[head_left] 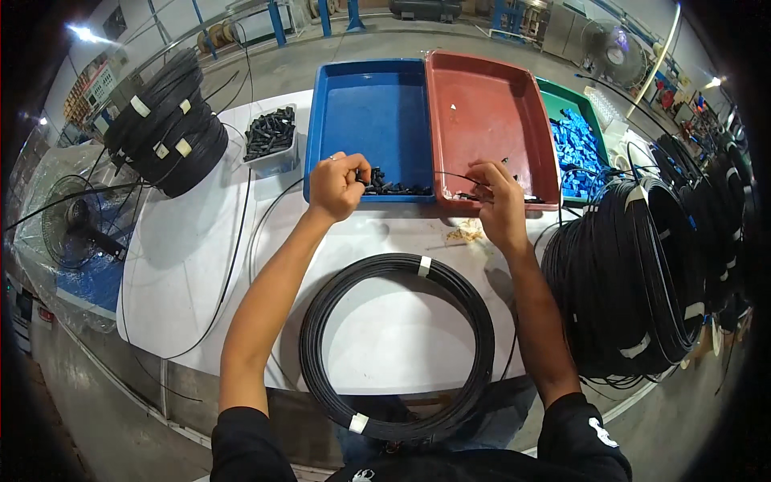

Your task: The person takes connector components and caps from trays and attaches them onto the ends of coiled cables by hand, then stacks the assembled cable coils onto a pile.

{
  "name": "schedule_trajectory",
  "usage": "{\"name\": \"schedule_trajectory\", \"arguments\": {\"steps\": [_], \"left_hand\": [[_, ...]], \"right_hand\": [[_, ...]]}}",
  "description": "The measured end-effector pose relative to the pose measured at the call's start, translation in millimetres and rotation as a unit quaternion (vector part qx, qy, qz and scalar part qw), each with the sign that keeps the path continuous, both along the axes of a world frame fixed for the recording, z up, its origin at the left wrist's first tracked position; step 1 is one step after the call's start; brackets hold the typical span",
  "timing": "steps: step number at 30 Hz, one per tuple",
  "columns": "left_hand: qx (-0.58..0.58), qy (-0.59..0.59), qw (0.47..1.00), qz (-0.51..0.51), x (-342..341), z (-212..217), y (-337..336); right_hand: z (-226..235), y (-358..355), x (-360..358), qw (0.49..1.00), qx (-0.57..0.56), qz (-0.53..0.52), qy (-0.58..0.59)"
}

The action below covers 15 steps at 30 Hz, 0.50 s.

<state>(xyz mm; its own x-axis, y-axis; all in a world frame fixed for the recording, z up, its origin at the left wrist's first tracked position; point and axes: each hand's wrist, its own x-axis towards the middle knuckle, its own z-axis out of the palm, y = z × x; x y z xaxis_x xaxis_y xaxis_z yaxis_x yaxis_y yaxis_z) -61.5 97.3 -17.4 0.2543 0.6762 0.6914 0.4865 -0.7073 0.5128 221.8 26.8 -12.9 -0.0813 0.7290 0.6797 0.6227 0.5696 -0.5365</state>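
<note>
My left hand (337, 185) is closed on a small black plastic part at the near edge of the blue tray (377, 112), beside a row of small black parts (393, 189). My right hand (496, 205) pinches the end of a thin black cable (454, 177) over the near edge of the red tray (490, 112). A flat coil of black cable (397, 345), bound with white tape, lies on the white table (201, 241) between my forearms.
A green tray with blue parts (574, 145) sits right of the red tray. A clear tub of black parts (271, 136) stands at the left. Stacked cable coils (165, 120) sit far left, and more coils (634, 281) at the right. A fan (76, 225) stands below the table's left.
</note>
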Motion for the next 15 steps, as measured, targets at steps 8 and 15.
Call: {"name": "schedule_trajectory", "arguments": {"steps": [8, 15], "left_hand": [[-0.031, 0.078, 0.996, 0.026, 19.5, -4.0, 22.4], [0.004, 0.12, 0.993, -0.01, 23.8, 7.3, 24.8]], "right_hand": [[-7.2, -4.3, -16.9, 0.999, 0.026, 0.017, 0.019], [-6.0, -4.1, -7.5, 0.998, 0.003, 0.007, 0.057]]}}
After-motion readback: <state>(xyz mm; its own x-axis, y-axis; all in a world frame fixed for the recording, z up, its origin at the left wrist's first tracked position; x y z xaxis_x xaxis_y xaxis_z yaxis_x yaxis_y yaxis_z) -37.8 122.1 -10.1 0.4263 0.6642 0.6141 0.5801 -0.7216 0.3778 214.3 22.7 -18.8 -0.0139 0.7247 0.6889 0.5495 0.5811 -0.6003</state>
